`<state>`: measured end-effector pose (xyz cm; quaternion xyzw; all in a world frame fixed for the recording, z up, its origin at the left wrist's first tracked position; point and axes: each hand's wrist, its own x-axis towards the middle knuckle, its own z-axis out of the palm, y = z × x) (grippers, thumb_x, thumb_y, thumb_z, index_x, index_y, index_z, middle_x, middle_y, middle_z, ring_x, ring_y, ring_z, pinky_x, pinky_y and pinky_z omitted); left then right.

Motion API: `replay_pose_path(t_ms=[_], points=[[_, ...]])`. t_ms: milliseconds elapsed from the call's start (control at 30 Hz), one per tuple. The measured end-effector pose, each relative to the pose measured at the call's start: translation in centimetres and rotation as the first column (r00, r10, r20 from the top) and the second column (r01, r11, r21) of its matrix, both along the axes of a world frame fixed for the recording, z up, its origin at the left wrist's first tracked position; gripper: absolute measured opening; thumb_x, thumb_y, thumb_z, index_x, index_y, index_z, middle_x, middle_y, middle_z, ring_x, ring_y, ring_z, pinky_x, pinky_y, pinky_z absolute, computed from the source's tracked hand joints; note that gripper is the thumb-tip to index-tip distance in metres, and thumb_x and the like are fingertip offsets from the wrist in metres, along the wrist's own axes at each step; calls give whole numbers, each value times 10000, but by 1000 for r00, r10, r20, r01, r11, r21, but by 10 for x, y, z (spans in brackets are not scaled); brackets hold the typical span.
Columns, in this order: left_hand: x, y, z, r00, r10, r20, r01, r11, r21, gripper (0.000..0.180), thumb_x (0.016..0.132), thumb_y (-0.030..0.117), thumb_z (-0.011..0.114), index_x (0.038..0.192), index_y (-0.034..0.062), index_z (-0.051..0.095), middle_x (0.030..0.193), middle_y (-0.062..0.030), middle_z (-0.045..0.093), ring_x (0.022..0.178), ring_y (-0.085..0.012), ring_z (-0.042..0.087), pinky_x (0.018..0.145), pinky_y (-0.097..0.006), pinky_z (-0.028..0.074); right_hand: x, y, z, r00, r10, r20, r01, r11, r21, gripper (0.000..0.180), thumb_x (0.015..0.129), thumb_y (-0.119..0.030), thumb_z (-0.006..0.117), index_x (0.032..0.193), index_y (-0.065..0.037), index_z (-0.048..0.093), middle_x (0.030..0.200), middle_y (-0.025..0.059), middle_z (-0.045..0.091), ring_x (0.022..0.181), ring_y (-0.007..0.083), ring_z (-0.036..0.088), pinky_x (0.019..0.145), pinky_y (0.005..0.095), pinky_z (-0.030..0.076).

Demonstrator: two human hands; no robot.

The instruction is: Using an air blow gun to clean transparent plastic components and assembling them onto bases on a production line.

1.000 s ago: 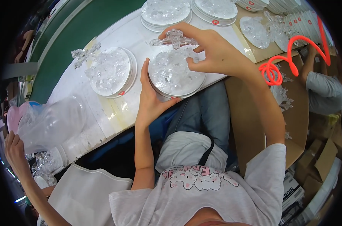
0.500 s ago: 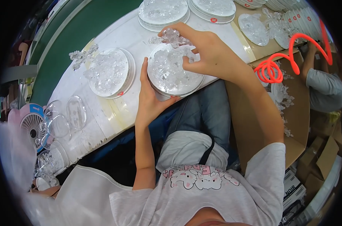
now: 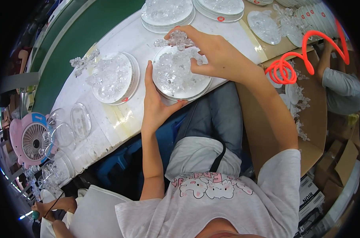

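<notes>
A round white disc (image 3: 170, 93), covered in clear crystal-like plastic pieces, sits on others like it at the table's near edge. My left hand (image 3: 158, 107) holds its rim, with straight fingers along the left side and the thumb along the near side. Over the disc's far edge, my right hand (image 3: 209, 53) pinches a clear branching plastic piece (image 3: 177, 39) between fingers and thumb. The fingertips are partly hidden behind the clear parts, so the exact grip point cannot be made out.
Another stack of decorated discs (image 3: 112, 77) lies to the left, a clear ornament (image 3: 84, 62) beside it. More stacks (image 3: 167, 14) stand behind. Clear oval covers (image 3: 80, 120) and a pink fan (image 3: 31, 139) are at far left. A red coiled hose (image 3: 283, 73) hangs over a cardboard box (image 3: 267, 119).
My hands keep nearly the same pose around the disc and clear piece. The view has shifted slightly. At lower left, a pale blur is gone, and another person's hands and the fan show clearly.
</notes>
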<state>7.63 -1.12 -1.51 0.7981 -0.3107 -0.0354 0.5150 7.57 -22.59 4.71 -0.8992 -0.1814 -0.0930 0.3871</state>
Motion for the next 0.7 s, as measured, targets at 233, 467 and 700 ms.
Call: replay_pose_path(t_ms=[233, 467, 700], points=[[0, 1, -2, 1000, 18, 10, -19, 994, 106, 1120, 486, 157, 839, 1375, -31, 185, 1452, -188, 167, 1326, -293, 243, 1081, -367, 233, -14, -3, 1, 1000, -7, 28, 5, 995, 103, 786, 654, -93, 678, 1337, -59, 291, 1303, 139, 438, 1163, 287, 479, 957, 350, 406], [-18, 14, 14, 979, 115, 166, -147, 970, 193, 1037, 549, 180, 829, 1362, -21, 217, 1427, -228, 208, 1307, -355, 267, 1059, -394, 260, -78, 0, -28, 973, -151, -172, 161, 986, 43, 1078, 580, -263, 811, 1383, 6, 144, 1402, 200, 258, 1308, 343, 270, 1071, 392, 240], [0, 81, 12, 715, 573, 400, -671, 723, 163, 1133, 569, 252, 841, 1398, 15, 106, 1384, -203, 272, 1291, -351, 262, 1061, -432, 233, -61, 8, -37, 967, -202, -155, 206, 978, 9, 1105, 562, -255, 813, 1403, -58, 123, 1409, 189, 248, 1308, 355, 257, 1042, 532, 227]])
